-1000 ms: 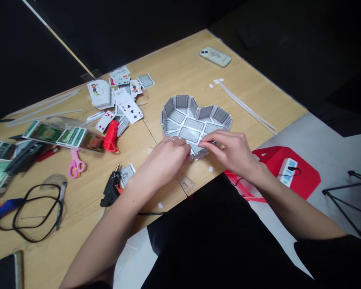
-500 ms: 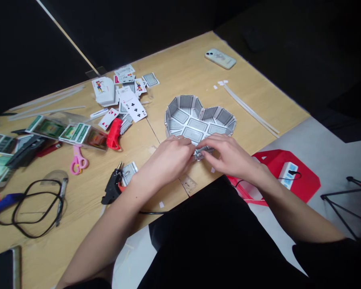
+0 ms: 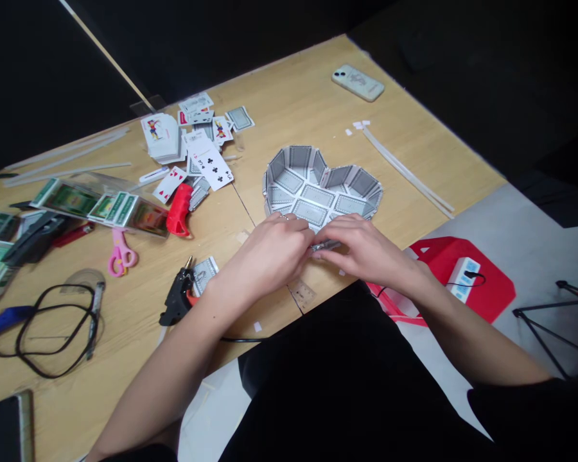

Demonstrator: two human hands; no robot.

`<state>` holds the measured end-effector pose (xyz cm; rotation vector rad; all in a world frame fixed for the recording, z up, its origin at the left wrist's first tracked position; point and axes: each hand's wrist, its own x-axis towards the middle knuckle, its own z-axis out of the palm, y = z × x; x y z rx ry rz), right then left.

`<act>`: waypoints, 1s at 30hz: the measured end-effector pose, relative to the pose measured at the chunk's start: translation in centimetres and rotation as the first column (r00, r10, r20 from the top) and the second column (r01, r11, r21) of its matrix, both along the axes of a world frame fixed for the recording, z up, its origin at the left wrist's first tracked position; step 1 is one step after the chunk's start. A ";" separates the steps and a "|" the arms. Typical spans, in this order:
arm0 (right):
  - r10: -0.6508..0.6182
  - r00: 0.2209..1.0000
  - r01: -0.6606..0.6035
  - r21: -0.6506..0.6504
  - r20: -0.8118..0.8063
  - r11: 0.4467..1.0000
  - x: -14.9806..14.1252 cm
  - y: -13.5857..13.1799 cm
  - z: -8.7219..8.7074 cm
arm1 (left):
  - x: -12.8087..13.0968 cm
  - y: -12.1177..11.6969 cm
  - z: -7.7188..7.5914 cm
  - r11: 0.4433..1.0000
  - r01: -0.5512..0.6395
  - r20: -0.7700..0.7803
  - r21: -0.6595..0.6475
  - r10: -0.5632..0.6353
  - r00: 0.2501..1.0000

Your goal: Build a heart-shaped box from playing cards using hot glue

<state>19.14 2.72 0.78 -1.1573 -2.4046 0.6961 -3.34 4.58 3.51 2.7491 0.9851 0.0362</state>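
A heart-shaped box [image 3: 318, 183] built from grey-backed playing cards lies on the wooden table [image 3: 293, 109]. My left hand [image 3: 270, 253] and my right hand [image 3: 366, 250] meet at the box's near tip, fingers curled and pinched on the card wall [image 3: 325, 244] there. The near point of the heart is mostly hidden under both hands. A black glue gun [image 3: 178, 298] lies just left of my left forearm, beside a loose card [image 3: 205, 274].
Loose playing cards [image 3: 200, 144], a red tool [image 3: 179, 212], pink scissors [image 3: 120, 251], card packs [image 3: 101, 206] and a black cable [image 3: 52, 327] fill the table's left. A phone [image 3: 358, 82] and white sticks [image 3: 407, 172] lie far right. A red stool [image 3: 457, 276] carries a power strip.
My right hand slid left and closer to my left hand, so both now pinch the box's near tip together. The view shifted slightly.
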 end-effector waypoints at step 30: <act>-0.006 1.000 0.007 -0.016 0.004 1.000 -0.2 0.1 -0.2 | -0.6 -0.6 1.1 0.999 -0.040 -0.048 0.021 0.041 0.998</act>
